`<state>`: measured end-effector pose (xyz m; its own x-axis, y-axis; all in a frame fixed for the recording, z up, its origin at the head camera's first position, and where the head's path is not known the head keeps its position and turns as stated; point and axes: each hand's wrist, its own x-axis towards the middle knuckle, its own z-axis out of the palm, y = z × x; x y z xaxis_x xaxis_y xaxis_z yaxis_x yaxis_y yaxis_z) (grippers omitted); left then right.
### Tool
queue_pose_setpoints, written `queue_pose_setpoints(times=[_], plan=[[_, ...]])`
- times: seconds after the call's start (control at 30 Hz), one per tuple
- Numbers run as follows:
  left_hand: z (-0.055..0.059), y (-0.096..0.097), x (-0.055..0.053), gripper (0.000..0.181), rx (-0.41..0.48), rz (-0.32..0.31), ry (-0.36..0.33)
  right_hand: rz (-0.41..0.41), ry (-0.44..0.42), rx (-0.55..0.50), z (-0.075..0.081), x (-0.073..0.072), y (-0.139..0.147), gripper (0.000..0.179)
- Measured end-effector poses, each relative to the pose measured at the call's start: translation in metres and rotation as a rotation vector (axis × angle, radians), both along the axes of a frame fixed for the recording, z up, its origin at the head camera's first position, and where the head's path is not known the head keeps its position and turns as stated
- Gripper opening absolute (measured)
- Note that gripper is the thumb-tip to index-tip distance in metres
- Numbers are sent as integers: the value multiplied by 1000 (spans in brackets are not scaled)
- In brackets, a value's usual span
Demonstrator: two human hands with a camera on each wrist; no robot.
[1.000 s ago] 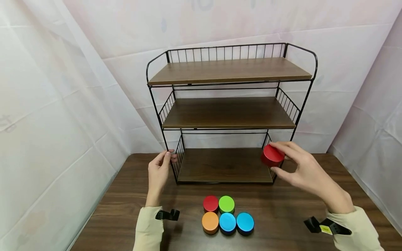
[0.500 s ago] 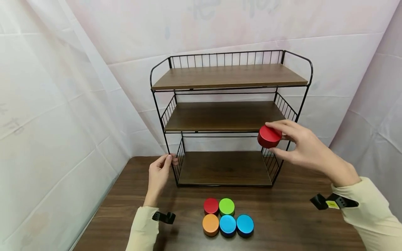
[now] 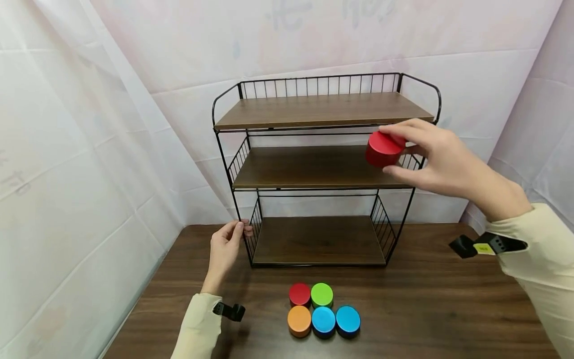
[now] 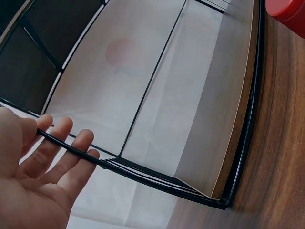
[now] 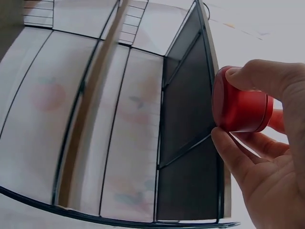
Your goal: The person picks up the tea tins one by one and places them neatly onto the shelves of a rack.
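A short red cylindrical tin (image 3: 382, 151) is pinched between the thumb and fingers of my right hand (image 3: 441, 157), in front of the right part of the rack's middle and top shelves. In the right wrist view the red tin (image 5: 243, 105) lies sideways between thumb and fingers. My left hand (image 3: 225, 247) grips the front left post of the black wire rack (image 3: 236, 204) low down. The left wrist view shows that left hand (image 4: 47, 186) with its fingers curled round the thin black bar.
The rack has three brown wooden shelves, the top one (image 3: 323, 109) railed. Before it on the wooden table (image 3: 426, 309) stand a red tin (image 3: 299, 294), a green tin (image 3: 322, 294), an orange tin (image 3: 299, 320) and two blue tins (image 3: 323, 320). White cloth (image 3: 89, 174) hangs around.
My right hand has lifted the red tin from the bottom shelf's height to between the middle and top shelves. My left hand keeps its hold on the post.
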<state>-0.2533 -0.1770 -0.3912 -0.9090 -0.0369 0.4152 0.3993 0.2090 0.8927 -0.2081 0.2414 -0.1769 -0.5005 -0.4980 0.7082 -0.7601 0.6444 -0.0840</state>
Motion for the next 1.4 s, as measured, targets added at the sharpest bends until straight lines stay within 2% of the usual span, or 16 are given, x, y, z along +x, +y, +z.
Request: queue_pose_setpoints(times=[0.13, 0.33, 0.47, 0.67, 0.87, 0.97, 1.07, 1.23, 1.4], plan=[[-1, 0, -1, 25, -8, -2, 4, 19, -9, -25, 14, -2, -2, 72], [-3, 0, 0, 26, -9, -6, -12, 14, -19, -67, 25, -5, -3, 70], [-5, 1, 1, 25, 20, -14, -11, -19, -32, -83, 32, -8, -1, 70], [-5, -1, -2, 24, 1, -3, 33, -91, -71, -96, 44, -18, 3, 65], [-24, -9, -12, 28, -17, -2, 58, -215, -143, -64, 51, -27, 8, 60], [-32, -13, -17, 32, -11, 5, 57, -241, -184, -61, 53, -32, 9, 60], [-35, -15, -18, 35, 2, -9, 63, -250, -230, -74, 55, -36, 11, 60], [-32, -17, -13, 32, 29, -8, 48, -229, -336, -119, 58, -42, 10, 59], [-17, -11, -7, 26, 60, -36, 39, -211, -415, -174, 60, -44, 12, 59]])
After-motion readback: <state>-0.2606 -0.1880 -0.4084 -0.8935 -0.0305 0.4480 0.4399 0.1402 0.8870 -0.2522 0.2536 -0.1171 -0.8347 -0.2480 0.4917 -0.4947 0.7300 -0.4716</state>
